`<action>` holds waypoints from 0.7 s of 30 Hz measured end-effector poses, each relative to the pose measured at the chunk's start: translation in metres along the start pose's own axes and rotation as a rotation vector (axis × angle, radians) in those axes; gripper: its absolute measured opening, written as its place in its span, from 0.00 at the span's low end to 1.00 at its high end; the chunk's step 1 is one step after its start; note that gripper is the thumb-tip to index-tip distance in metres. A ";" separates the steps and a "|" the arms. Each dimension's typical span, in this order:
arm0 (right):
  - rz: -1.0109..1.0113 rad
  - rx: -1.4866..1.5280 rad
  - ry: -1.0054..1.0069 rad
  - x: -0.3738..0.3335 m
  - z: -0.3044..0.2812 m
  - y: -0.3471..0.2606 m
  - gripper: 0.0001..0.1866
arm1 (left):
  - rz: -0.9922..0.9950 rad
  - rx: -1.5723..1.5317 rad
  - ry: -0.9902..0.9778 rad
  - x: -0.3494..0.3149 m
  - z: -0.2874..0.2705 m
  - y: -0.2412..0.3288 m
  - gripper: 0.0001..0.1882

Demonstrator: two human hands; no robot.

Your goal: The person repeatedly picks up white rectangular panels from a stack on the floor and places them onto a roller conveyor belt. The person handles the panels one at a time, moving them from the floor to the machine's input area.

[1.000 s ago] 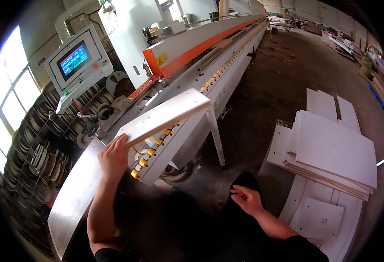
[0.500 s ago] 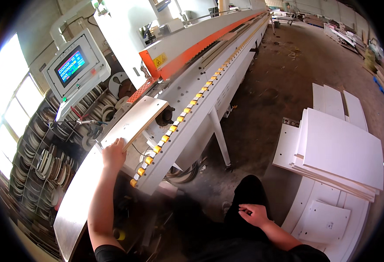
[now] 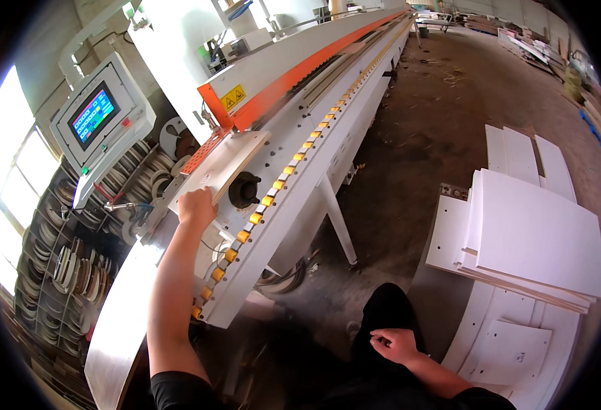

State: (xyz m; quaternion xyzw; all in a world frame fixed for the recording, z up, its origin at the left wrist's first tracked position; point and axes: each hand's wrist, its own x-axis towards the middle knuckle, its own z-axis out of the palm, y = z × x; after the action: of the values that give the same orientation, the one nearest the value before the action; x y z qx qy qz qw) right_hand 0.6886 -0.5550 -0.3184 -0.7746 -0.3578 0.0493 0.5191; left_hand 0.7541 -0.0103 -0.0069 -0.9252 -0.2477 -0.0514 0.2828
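My left hand is closed on the near end of a white board, its fingers partly hidden from above. The board lies flat on the infeed of a long edge-banding machine, its far end beside the orange perforated guard. Bare wood shows along the board's side toward the yellow rollers. Low over my dark-clothed leg, my right hand is curled loosely, with nothing visible in it.
A control panel with a lit screen hangs at the left, above racks of edge-banding rolls. A metal-topped table borders my left arm. White panels are stacked at the right, with a smaller panel lower down.
My left hand and the white board have moved forward along the machine, away from me. The fingers of my right hand have curled in more. The view has shifted slightly.
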 end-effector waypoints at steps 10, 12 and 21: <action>0.161 0.017 0.302 -0.038 -0.074 -0.023 0.10 | 0.088 -0.403 0.160 0.027 -0.018 0.044 0.27; 0.364 -0.067 0.534 -0.083 -0.109 -0.003 0.08 | 0.153 -0.577 0.189 0.006 -0.034 0.069 0.30; 1.078 -0.141 1.484 -0.376 -0.226 0.113 0.21 | 0.393 -0.788 0.028 -0.035 -0.060 0.103 0.32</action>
State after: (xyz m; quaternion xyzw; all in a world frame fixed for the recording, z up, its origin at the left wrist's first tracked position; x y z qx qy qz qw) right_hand 0.5692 -0.9795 -0.4208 -0.6996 0.4743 -0.2472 0.4739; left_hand 0.7769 -0.1323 -0.0166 -0.9911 -0.0247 -0.0999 -0.0839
